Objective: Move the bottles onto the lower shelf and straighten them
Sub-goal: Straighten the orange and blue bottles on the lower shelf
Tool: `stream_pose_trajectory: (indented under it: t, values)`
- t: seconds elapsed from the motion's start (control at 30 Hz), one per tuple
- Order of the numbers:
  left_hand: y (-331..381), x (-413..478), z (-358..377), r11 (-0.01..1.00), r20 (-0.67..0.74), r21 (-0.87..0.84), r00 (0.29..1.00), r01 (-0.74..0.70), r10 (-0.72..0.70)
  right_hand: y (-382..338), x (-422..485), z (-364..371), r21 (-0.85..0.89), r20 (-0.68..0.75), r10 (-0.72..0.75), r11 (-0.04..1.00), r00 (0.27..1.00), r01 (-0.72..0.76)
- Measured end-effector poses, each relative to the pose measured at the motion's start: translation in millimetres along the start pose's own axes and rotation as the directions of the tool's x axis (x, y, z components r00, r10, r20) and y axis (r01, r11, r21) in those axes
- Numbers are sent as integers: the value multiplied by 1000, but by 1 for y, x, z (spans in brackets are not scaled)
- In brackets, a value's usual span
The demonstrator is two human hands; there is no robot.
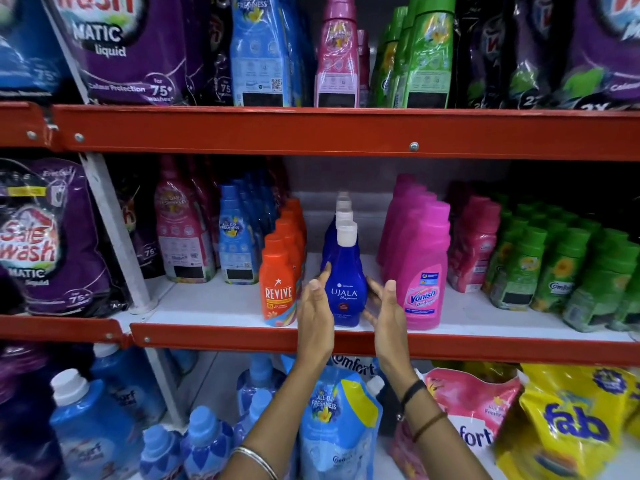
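The blue Ujala bottle point(344, 289) stands upright at the front edge of the middle shelf point(214, 306), heading a row of like bottles. The left hand point(317, 308) and right hand point(384, 303) flank it with fingers spread, palms facing its sides. The orange Revive bottle point(278, 289) stands just left of it, the pink Vanish bottle point(422, 282) just right.

Ujala bottle point(344, 285) — between Revive bottle point(279, 289), Vanish bottle point(423, 282)

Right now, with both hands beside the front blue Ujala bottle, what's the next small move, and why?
Probably close both palms on the front blue white-capped Ujala bottle and square it. The left hand and right hand flank it, open; it stands at the white shelf's red front edge, label slightly off-square.
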State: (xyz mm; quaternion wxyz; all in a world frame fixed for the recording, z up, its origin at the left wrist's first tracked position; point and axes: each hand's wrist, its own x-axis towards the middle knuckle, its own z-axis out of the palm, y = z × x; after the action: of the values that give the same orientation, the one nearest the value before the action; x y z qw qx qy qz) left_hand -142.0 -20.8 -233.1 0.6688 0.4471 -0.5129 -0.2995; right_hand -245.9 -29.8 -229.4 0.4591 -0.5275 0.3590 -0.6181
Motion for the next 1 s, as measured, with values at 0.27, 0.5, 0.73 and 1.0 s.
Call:
stream_pose_trajectory:
  t: [0.27,0.5,0.73,1.0]
  values:
    - [18,-15,-23,926,-273,101,885,-363,377,19,-38,35,-103,-110,-329,942,938,319]
    - [11,6,-73,987,-347,71,924,-147,162,23,-37,95,-52,97,-149,987,984,154]
    - [2,11,-86,989,-183,127,979,-68,91,30,-15,110,7,84,-20,1000,996,19]
    - [6,12,-91,991,-96,118,993,-57,69,34,-11,109,41,46,17,999,999,-19]
